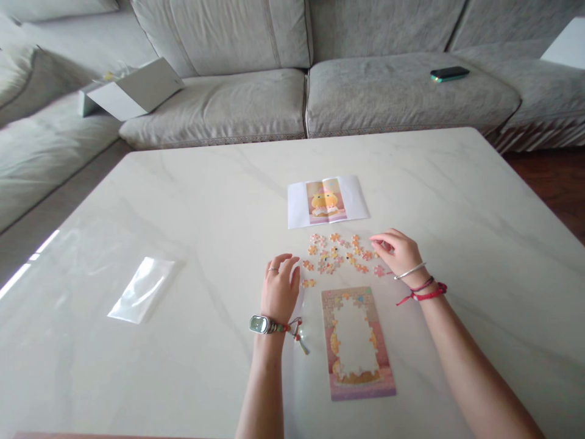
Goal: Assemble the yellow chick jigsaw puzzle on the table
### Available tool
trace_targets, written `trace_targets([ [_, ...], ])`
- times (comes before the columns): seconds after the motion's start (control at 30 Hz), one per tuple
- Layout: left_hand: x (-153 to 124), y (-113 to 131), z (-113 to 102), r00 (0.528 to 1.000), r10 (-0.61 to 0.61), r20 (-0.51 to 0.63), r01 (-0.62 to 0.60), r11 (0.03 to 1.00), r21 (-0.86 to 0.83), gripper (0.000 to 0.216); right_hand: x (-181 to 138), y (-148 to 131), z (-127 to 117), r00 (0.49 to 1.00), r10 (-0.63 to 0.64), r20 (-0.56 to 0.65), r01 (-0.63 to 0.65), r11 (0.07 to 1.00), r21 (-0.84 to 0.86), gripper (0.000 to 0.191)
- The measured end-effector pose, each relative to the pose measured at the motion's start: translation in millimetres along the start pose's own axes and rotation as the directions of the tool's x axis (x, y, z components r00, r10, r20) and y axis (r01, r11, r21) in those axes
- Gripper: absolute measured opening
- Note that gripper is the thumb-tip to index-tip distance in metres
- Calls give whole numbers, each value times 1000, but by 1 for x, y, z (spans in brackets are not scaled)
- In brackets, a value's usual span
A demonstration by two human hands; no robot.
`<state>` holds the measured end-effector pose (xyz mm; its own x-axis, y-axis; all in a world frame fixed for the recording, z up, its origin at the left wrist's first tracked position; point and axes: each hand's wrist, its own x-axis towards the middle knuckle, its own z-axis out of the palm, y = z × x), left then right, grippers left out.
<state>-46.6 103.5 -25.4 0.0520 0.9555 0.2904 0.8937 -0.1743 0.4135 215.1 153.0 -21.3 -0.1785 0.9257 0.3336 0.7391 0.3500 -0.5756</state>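
Loose puzzle pieces are lying between far printed sheet and near puzzle border. Left hand is curling half-open at left, holding nothing visible; right hand is nearly pinching at right, contents unclear. Pieces are looking light, stiff; edges are inviting fingertip pinching.

I find no legible text, label, brand, number or sign over head feed. Watch display too small to read.

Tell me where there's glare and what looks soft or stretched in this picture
Head view: bright streaks at the left of the table, sheen on the clear plastic sleeve; same view, the far-left cushion looks smeared, the loose puzzle pieces slightly soft.
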Motion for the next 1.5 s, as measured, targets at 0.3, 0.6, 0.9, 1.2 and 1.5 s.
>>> trace_targets([
  [0.3, -1, 0, -2, 1000, -19, 6, 19, 1000, -6, 20, -7, -39, 35, 955, -167, 245, 209, 966, -155, 13],
  [0.6, 0, 6, -3, 1000, -29, 5, 29, 996, -90, 21, 1, -50, 39, 926, -78, 370, 192, 940, -282, 8],
  [0.9, 4, 52, -11, 876, -37, 482, 421, 547, -724, 26, -5, -86, -4, 924, -207, 323, 279, 940, -196, 6],
  [1.2, -2, 65, -10, 725, -80, 684, 688, 76, -721, 26, -41, -92, -5, 991, 83, 106, -107, 965, 240, 19],
  [1.5, -6, 69, -7, 804, -50, 592, 552, 431, -714, 24, -56, -73, 7, 968, 192, 162, -243, 883, 402, 12],
])
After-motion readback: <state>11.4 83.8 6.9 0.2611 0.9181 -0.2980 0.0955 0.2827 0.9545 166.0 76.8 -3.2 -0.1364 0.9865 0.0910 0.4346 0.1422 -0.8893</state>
